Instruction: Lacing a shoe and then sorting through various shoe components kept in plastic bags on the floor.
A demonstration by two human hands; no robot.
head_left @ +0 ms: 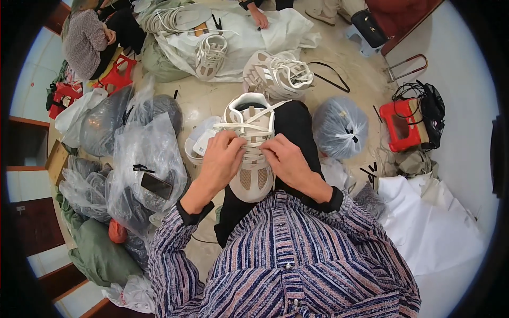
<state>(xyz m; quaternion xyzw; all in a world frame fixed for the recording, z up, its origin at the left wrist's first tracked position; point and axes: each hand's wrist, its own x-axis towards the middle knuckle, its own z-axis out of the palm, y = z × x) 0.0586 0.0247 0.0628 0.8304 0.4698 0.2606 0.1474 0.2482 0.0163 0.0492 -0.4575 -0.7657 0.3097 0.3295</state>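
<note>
A beige and white sneaker (251,186) rests on my lap, toe toward me, its opening facing away. Cream shoelaces (256,127) criss-cross its tongue, and one loose end sticks out to the upper right. At the left edge of the lacing, the fingers of my left hand (221,157) are pinched on the lace. Across from it my right hand (290,163) pinches the lace along the right eyelet row. My fingers partly hide the middle eyelets. Beyond the knee stand a similar sneaker with bunched laces (281,74) and another laced sneaker (211,55).
Clear plastic bags (146,164) pile up on the left, with a phone (156,185) on top. A stuffed round bag (340,127) and a red stool (400,124) stand to the right. Other people sit at the far side, one person's hand (259,19) over a white sheet (249,40).
</note>
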